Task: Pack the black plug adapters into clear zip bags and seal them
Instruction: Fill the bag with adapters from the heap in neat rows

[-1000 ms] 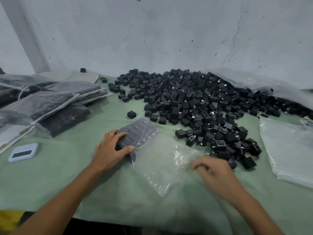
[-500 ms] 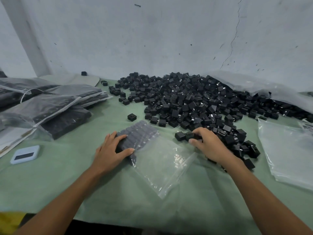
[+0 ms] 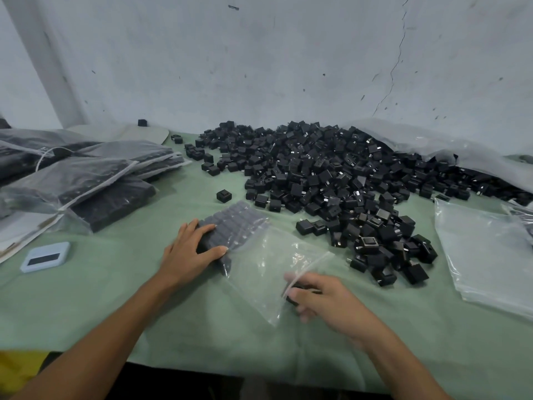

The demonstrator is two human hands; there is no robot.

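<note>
- Carrying black plug adapters back from the heap, the right hand had moved within half a second from the near edge of the pile to the open mouth of the clear zip bag; its fingers were curled round the dark pieces, though blur hid how many it held.
- Meanwhile the left hand stayed where it was, fingers and thumb wrapped round the bag's filled end, pinning the packed rows to the green cloth.
- That change suggested another load was about to go in; roughly the near half of the bag lay flat and unfilled, so sealing looked some way off.
- The bag's mouth lay slack against the cloth beside the right hand, and would probably need lifting open before the pieces could slide in.
- Filled bags were stacked at the left, well apart from the work, with a small pale-blue device nearer the person.
- A single loose adapter sat just beyond the bag's far end, apart from the heap.
- Empty clear bags lay at the right, near the pile's edge.
- Stray adapters at the pile's near fringe sat close to the right hand's path but did not block it.
</note>
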